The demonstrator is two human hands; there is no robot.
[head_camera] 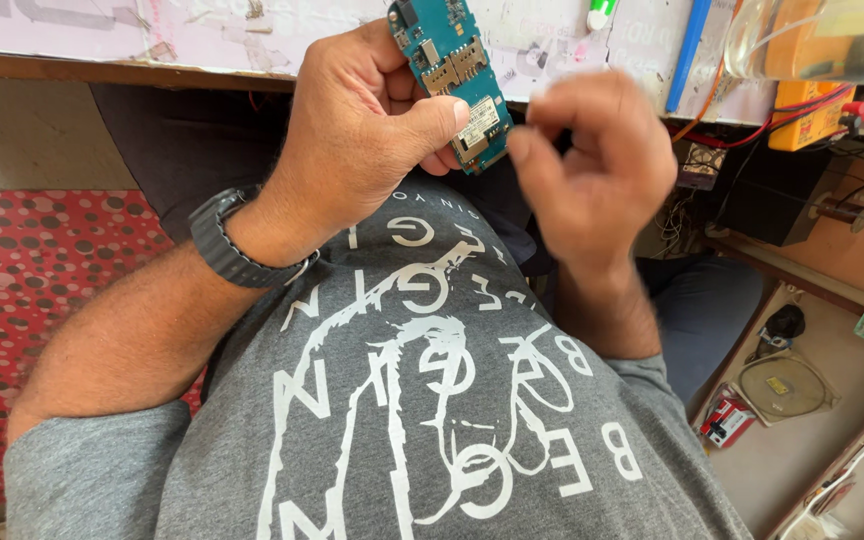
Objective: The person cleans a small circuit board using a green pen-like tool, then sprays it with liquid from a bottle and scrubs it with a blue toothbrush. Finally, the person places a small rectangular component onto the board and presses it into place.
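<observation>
My left hand (362, 125) grips a small blue-green phone circuit board (449, 70), thumb pressed on its lower part near a white label. The board stands nearly upright with metal card slots facing me. My right hand (592, 165) hovers just right of the board, fingers curled and pinched together, blurred; whether it holds anything tiny I cannot tell. A dark watch (230, 248) sits on my left wrist. Below is my grey printed shirt (432, 420).
A worn white workbench edge (202, 45) runs along the top. A yellow meter with red and black leads (812, 110) and a clear container (822, 40) sit at top right. Red dotted fabric (32, 280) lies left. A drawer with small parts (782, 390) is at lower right.
</observation>
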